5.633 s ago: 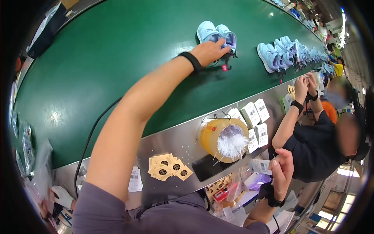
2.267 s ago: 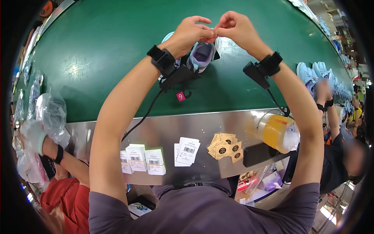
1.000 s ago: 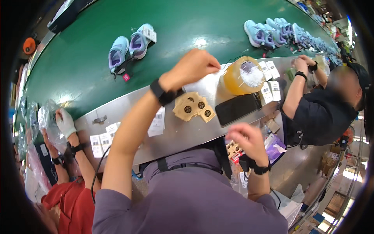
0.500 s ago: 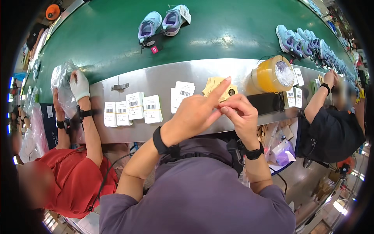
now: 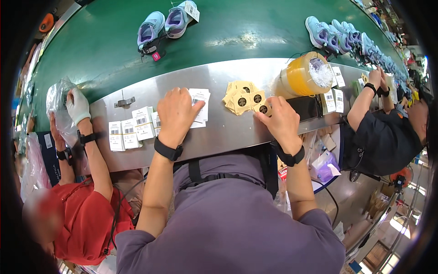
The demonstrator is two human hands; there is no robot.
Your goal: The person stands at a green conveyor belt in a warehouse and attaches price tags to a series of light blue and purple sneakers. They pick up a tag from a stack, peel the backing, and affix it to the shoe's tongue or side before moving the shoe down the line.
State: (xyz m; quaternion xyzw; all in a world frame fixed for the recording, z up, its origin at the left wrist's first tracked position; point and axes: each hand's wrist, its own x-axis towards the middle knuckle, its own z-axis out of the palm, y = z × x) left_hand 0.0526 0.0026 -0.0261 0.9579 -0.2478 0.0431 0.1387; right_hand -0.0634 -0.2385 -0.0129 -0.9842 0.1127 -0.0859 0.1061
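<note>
My left hand (image 5: 174, 112) is over the metal edge, fingers bent with their tips hidden and thumb spread apart. The thumb lies on loose white barcode tags (image 5: 200, 97). Banded stacks of white barcode tags (image 5: 143, 123) stand left of this hand, one partly behind it. My right hand (image 5: 282, 119) is at a spread pile of tan tags (image 5: 236, 93) with round black marks. Its thumb and forefinger close on the edge of the nearest tan tag (image 5: 263, 108).
A yellow tape-wrapped tub (image 5: 301, 75) holds white plastic bits. Beyond it runs a green belt (image 5: 237, 27) with a shoe pair (image 5: 157, 28) and a row of light-blue shoes (image 5: 337, 36). A co-worker in red (image 5: 86, 219) handles clear bags; another in black (image 5: 388, 150) works at right.
My hands were together in front of the tan pile. Now they are apart, the left over the white tags and the right at the tan tags. The whole view has shifted slightly.
</note>
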